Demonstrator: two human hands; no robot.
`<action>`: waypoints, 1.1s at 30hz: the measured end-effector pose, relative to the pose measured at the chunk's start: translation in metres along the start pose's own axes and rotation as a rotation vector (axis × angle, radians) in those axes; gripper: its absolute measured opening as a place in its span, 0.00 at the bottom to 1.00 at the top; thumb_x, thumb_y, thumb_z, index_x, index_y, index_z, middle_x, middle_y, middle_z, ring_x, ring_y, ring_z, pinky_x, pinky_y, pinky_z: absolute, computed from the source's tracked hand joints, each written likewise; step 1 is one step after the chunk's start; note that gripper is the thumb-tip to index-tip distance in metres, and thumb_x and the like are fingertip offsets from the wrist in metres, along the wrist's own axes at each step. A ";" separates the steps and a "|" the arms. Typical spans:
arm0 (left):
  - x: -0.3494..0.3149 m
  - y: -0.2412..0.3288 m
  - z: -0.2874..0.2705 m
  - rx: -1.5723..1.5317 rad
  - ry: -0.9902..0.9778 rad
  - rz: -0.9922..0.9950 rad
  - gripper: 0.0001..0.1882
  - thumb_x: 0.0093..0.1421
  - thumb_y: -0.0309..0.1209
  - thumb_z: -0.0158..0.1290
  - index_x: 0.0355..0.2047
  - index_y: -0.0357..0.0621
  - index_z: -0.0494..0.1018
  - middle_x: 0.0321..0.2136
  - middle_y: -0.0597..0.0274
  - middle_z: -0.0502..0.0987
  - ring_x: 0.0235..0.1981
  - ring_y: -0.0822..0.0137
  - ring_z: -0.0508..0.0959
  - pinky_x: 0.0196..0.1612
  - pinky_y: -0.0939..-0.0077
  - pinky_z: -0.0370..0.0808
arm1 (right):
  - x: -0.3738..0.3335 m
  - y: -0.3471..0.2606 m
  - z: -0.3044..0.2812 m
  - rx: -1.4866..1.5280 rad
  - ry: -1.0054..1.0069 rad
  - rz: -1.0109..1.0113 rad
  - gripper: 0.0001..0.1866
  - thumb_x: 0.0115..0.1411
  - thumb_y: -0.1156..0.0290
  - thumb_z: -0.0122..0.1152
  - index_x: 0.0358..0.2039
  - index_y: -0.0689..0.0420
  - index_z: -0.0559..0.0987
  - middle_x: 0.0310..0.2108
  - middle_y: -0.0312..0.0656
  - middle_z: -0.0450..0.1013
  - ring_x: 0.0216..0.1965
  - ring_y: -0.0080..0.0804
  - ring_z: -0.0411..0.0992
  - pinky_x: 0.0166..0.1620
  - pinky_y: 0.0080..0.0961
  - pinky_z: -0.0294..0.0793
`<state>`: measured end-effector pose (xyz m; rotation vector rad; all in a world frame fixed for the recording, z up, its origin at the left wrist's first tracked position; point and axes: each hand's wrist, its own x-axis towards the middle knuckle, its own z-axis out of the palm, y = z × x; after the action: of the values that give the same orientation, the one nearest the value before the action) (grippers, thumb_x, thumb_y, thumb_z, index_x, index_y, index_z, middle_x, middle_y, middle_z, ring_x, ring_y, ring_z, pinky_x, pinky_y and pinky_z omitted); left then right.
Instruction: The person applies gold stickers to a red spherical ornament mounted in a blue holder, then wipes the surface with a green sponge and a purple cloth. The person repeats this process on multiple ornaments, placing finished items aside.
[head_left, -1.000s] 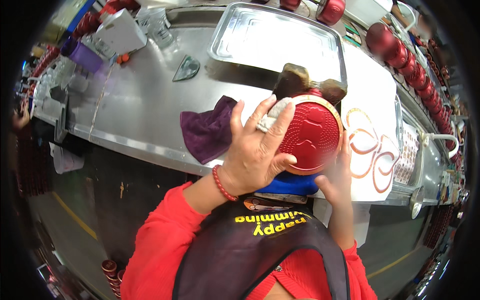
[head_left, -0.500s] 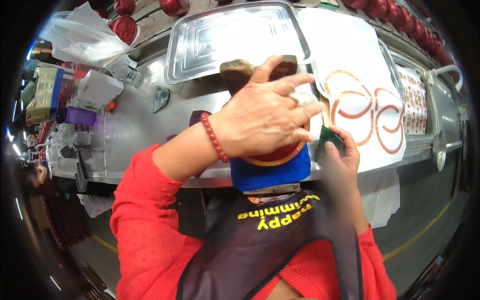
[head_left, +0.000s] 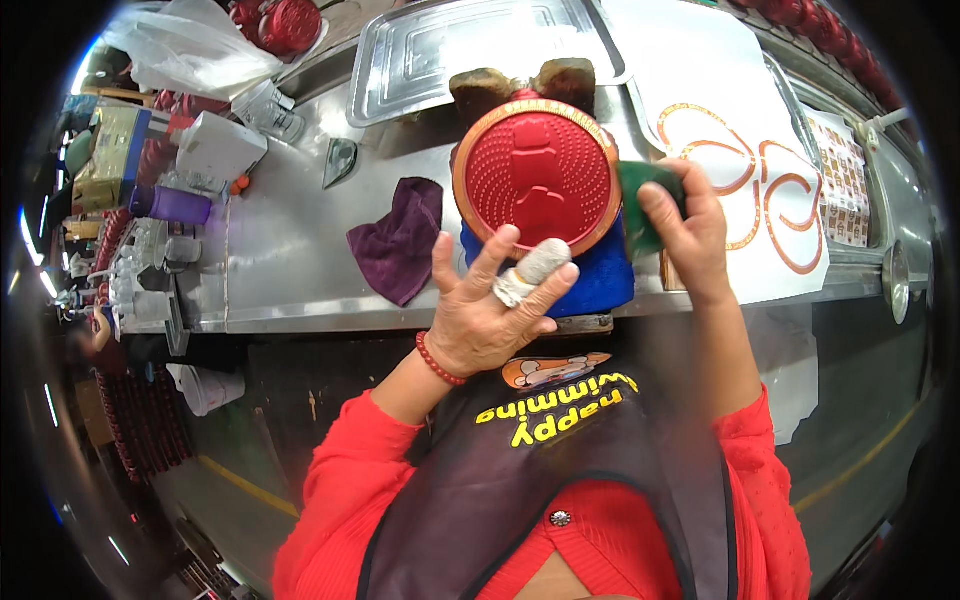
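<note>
One red disc near the table's front edge: right hand pinches green piece at disc's right rim; spread left hand, gripping nothing, at front.

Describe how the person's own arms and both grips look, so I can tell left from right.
The sleeves are bright red and stop short of the wrists. The left grip is ungloved, with a white wrap around one finger and a red beaded bracelet at the wrist. The right grip is ungloved, with no bracelet visible; its forearm is partly blurred.
</note>
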<state>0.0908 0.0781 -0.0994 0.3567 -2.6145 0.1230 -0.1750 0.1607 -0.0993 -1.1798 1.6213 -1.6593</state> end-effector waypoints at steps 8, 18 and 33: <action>0.000 0.002 0.021 -0.591 0.229 -0.535 0.50 0.72 0.58 0.42 0.73 0.26 0.40 0.73 0.33 0.47 0.74 0.39 0.50 0.73 0.49 0.40 | -0.031 -0.026 0.034 -0.606 -0.024 -0.828 0.19 0.43 0.80 0.73 0.37 0.49 0.83 0.31 0.32 0.72 0.29 0.31 0.68 0.40 0.35 0.63; 0.015 -0.002 0.029 -1.100 0.321 -0.690 0.51 0.70 0.45 0.55 0.75 0.32 0.33 0.70 0.41 0.56 0.70 0.55 0.60 0.72 0.63 0.53 | -0.003 -0.030 0.006 -0.231 -0.118 -0.294 0.10 0.65 0.71 0.67 0.42 0.62 0.79 0.31 0.34 0.72 0.31 0.21 0.69 0.35 0.18 0.70; 0.016 -0.001 0.027 -1.197 0.353 -0.701 0.50 0.68 0.42 0.58 0.75 0.37 0.37 0.70 0.45 0.56 0.70 0.56 0.59 0.72 0.60 0.55 | 0.101 -0.050 0.003 -0.334 -0.087 0.061 0.11 0.65 0.67 0.66 0.41 0.61 0.81 0.28 0.33 0.76 0.32 0.16 0.72 0.36 0.16 0.73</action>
<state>0.0652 0.0692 -0.1153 0.6587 -1.6644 -1.3744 -0.2104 0.0798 -0.0289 -1.3258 1.9082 -1.3132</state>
